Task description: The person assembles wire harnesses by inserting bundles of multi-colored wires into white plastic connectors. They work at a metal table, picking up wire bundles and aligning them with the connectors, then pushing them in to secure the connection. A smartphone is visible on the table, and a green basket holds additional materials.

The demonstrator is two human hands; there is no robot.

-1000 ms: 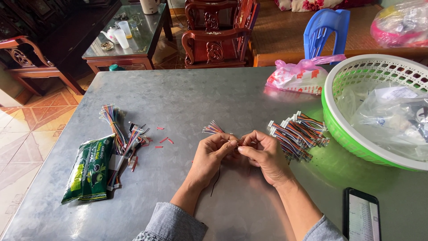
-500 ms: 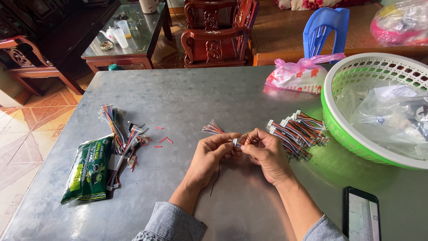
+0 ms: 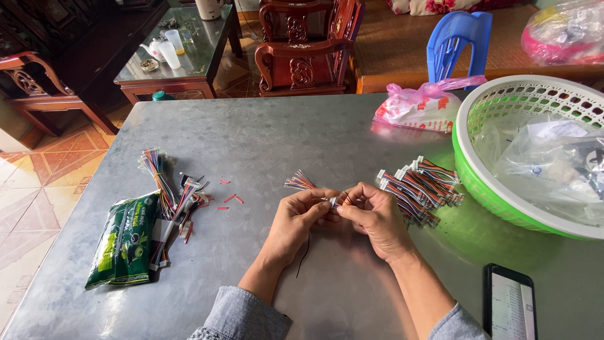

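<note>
Wire bundle (image 3: pixel 420 189) right of hands, basket (image 3: pixel 478 182) beyond; packet (image 3: pixel 123 242) far left.

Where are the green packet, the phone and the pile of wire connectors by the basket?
green packet (image 3: pixel 124 242), head view, middle of its front face
phone (image 3: pixel 510 305), head view, centre of its screen
pile of wire connectors (image 3: pixel 420 189), head view, middle of the heaped coloured wires

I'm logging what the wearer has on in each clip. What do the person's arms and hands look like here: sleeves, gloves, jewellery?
Both hands, the left hand and the right hand, are bare: no gloves, rings or watch show. The forearms are uncovered, with grey-blue sleeves pushed up toward the elbows on both arms.
</note>
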